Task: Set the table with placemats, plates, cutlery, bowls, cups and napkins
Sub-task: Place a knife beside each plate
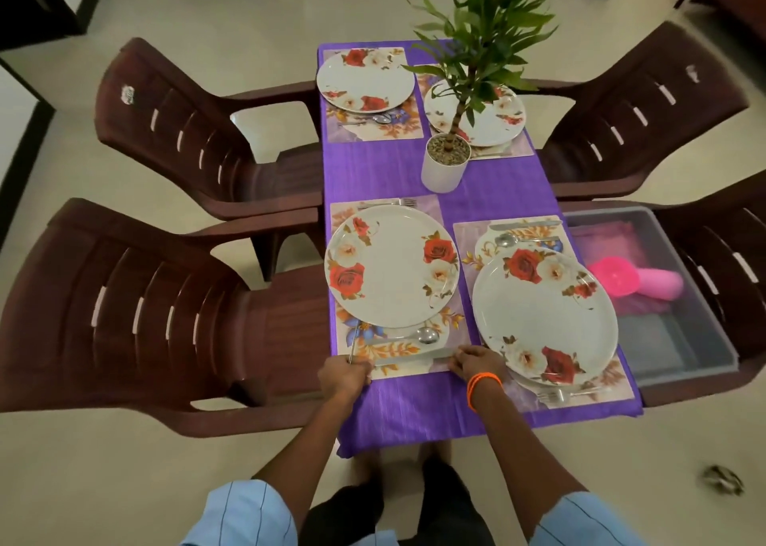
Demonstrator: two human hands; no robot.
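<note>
With our left hand [344, 373] pinching the knife [414, 356] handle and right hand [476, 363] fingers curled on its blade end, we should square it along the near-left placemat [414, 369] edge below the spoon [414, 337].

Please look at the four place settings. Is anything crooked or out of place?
Yes. The near right plate sits off centre on its placemat, hanging past the edge nearest the person. The near left plate is centred. The potted plant hides part of the far right plate.
</note>
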